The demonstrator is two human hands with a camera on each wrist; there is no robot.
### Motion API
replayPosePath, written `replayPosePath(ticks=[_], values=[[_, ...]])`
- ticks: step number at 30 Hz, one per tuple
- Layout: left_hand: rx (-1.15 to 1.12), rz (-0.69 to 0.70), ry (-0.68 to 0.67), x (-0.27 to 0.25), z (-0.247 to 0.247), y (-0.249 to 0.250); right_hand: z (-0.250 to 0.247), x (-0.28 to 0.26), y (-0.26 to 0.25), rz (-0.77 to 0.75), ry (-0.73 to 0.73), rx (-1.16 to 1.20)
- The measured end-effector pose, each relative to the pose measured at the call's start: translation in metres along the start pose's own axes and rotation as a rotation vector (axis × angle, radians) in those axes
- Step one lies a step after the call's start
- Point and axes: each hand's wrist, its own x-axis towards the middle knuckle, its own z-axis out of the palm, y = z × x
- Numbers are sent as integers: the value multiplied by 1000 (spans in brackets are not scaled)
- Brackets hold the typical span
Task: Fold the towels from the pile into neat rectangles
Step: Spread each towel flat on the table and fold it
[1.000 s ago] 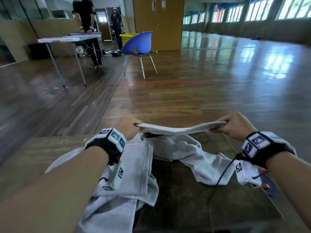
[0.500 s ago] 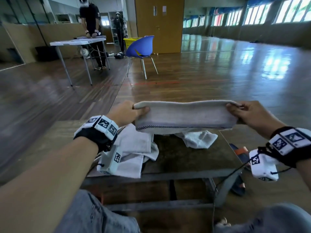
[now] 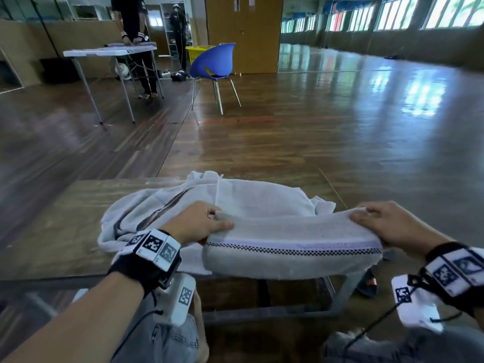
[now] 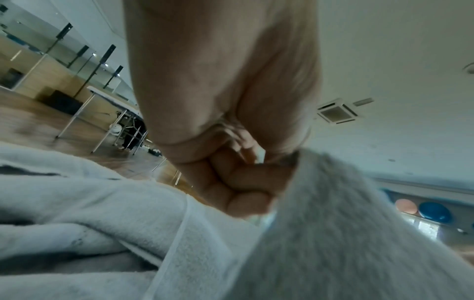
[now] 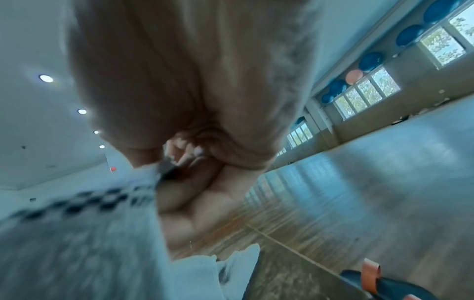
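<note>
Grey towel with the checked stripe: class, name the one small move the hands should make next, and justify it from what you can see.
Probably lower the grey towel flat onto the wooden table. The left hand and right hand each pinch an end, holding it doubled and sagging over the table's near edge, so the fold cannot yet be squared. The unfolded towels lie behind, so the near strip looks freest.

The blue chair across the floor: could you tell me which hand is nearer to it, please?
Left. The left hand grips the towel almost straight below the blue chair in the head view; the right hand grips the other end, far off to the chair's right.
</note>
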Motion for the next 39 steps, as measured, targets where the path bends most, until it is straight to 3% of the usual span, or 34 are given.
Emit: replayPosePath(ticks=[6, 10, 12, 16, 22, 25, 27, 29, 31, 33, 34, 35, 37, 39], values=[[-8, -32, 338, 111, -5, -21, 36, 120, 18, -58, 181, -165], [107, -62, 548, 188, -11, -32, 57, 204, 20, -61, 283, -229], [201, -98, 551, 219, -8, -41, 68, 237, 26, -22, 255, -258], [252, -116, 401, 248, 10, -62, 100, 268, 38, 133, 41, -370], [196, -26, 451, 233, 7, -56, 105, 262, 39, 152, 81, -205], [16, -7, 450, 209, 0, -41, 94, 247, 31, 125, 161, -25], [-227, -20, 265, 186, -3, -30, 89, 230, 26, 81, 115, 16], [-396, -77, -93, 160, -1, -24, 88, 210, 21, 27, -43, -70], [-307, -183, -454, 138, -1, -24, 90, 190, 19, -6, -156, -141], [-84, -238, -639, 125, 1, -25, 92, 171, 19, -18, -206, -165], [42, -229, -609, 123, 3, -26, 93, 162, 20, -36, -223, -198], [161, -187, -490, 126, 6, -29, 94, 155, 21, -56, -232, -241], [257, -54, -86, 139, 17, -32, 97, 144, 24, -71, -188, -292], [117, 43, 215, 151, 33, -30, 100, 136, 24, -64, -119, -300]])
